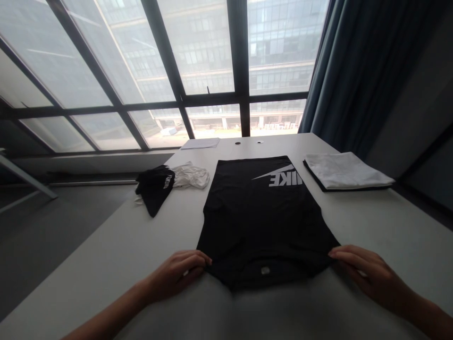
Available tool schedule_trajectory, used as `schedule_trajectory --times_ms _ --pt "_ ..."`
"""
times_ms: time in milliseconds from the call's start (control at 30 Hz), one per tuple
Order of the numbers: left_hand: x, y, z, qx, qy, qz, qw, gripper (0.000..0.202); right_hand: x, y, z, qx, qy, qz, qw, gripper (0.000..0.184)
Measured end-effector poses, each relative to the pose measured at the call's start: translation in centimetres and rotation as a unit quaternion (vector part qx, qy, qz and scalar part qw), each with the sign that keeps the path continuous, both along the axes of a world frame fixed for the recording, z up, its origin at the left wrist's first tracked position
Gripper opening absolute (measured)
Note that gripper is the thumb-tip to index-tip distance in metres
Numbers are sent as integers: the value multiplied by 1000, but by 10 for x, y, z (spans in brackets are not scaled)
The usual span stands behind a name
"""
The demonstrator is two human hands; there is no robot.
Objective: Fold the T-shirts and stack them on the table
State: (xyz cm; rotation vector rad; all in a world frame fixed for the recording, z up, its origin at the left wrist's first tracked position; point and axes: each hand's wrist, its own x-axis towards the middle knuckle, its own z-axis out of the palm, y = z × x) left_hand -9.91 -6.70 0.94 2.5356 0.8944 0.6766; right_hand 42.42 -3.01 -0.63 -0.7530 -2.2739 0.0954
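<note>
A black sleeveless shirt point(258, 217) with a white swoosh and lettering lies spread flat on the white table, its neckline towards me. My left hand point(180, 269) pinches the shirt's near left corner at the shoulder. On the other side, my right hand point(368, 269) grips the near right shoulder corner between thumb and fingers. The print sits near the far right edge of the shirt, upside down from where I stand. A small pale label shows inside the collar.
Crumpled black clothing point(155, 184) and crumpled white clothing point(191, 175) lie on the table's left side. A folded stack with white cloth point(348, 171) over black is at the right. White papers point(200, 143) rest at the far edge, before the windows. A dark curtain point(339, 71) hangs at the right.
</note>
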Motion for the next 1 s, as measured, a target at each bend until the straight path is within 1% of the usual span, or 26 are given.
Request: schedule_trajectory --times_ms 100,200,267,333,400,433,467,533,600,633,700,733,800,833,900,967,1000 --pt "2 0 10 -63 -48 72 994 16 -1 1 9 -39 40 -34 998 26" --pt "4 16 29 -108 -76 158 979 20 -5 21 30 -108 58 -98 988 19" --pt "4 39 45 -153 -92 194 965 29 -11 47 50 -146 47 -134 979 21" --pt "2 69 58 -199 -109 206 952 35 -18 82 68 -179 35 -144 973 25" --pt "-3 104 66 -218 -126 213 944 39 -27 121 79 -210 31 -151 966 26" --pt "-5 121 66 -233 -140 218 937 40 -32 141 81 -220 38 -152 963 25" --pt "-8 138 64 -251 -155 223 929 42 -37 160 80 -232 48 -150 960 23" --pt "-12 168 53 -299 -183 237 906 45 -48 193 70 -270 45 -142 951 21" --pt "-14 189 38 -347 -191 253 882 47 -58 218 53 -309 49 -156 937 18" --pt "-14 196 30 -364 -189 258 874 48 -61 227 44 -330 47 -153 930 17" --pt "-14 204 18 -385 -182 263 866 52 -65 240 26 -362 49 -146 919 16" --pt "-15 205 14 -390 -179 263 864 54 -64 243 18 -372 53 -143 916 17" --pt "-17 205 11 -398 -169 265 862 56 -58 247 8 -371 63 -154 913 18" --pt "-19 205 12 -400 -163 266 862 57 -53 248 5 -364 66 -174 913 18" --pt "-23 205 16 -397 -154 277 861 56 -43 247 4 -342 65 -237 907 17" --pt "-27 206 20 -395 -148 293 858 57 -35 245 5 -331 45 -308 891 21" --pt "-28 207 21 -399 -142 301 855 58 -33 244 5 -337 31 -335 879 26"
